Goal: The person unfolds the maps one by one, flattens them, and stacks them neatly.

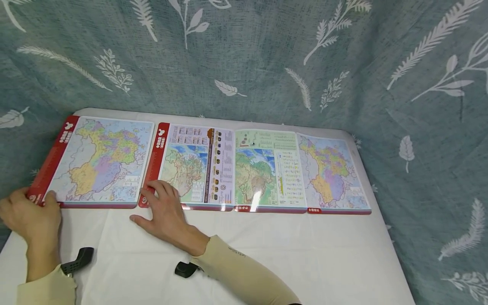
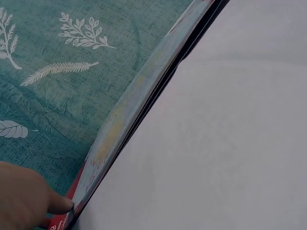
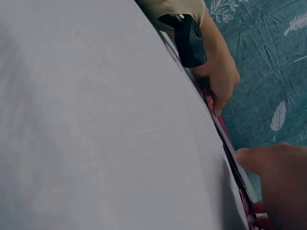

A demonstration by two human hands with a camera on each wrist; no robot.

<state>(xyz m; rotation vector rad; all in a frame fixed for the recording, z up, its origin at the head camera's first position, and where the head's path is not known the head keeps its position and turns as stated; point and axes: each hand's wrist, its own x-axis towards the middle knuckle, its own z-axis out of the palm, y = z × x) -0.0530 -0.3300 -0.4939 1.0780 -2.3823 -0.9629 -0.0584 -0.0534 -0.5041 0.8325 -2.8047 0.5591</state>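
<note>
Four laminated maps lie side by side in a row. My left hand (image 1: 36, 216) grips the lower left corner of the leftmost map (image 1: 106, 156), its thumb on the front face by the red strip. In the left wrist view that thumb (image 2: 60, 204) is at the map's edge. My right hand (image 1: 167, 216) rests with loosely bent fingers over the lower left corner of the second map (image 1: 187, 169). Its thumb points left, below the gap between these two maps. Farther right lie the green-topped third map (image 1: 267, 169) and the coloured fourth map (image 1: 331, 173).
A white cloth (image 1: 324, 258) covers the table under the maps. Behind and at the sides hangs a green curtain (image 1: 251, 55) with white leaf prints. Black wrist devices (image 1: 78, 260) show at both sleeves.
</note>
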